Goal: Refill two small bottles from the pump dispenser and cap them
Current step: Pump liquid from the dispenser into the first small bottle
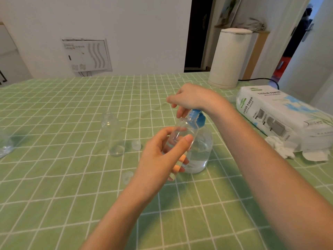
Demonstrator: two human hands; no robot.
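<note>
My left hand (162, 156) grips a small clear bottle (182, 130), held tilted with its open mouth under the blue pump head (197, 117). My right hand (189, 99) rests on top of that blue pump head, fingers hanging down over it. The pump dispenser (201, 150) is a clear round bottle partly filled with clear liquid, standing behind the held bottle. A second small clear bottle (113, 134) stands uncapped to the left. A clear cap (136, 145) lies beside it, and another clear cap (127, 176) lies nearer me.
A green checked cloth (72, 186) covers the table. A tissue paper pack (281, 116) with crumpled tissues lies at the right. A white cylinder (228, 58) stands at the back right. A clear plastic object (5, 143) sits at the left edge.
</note>
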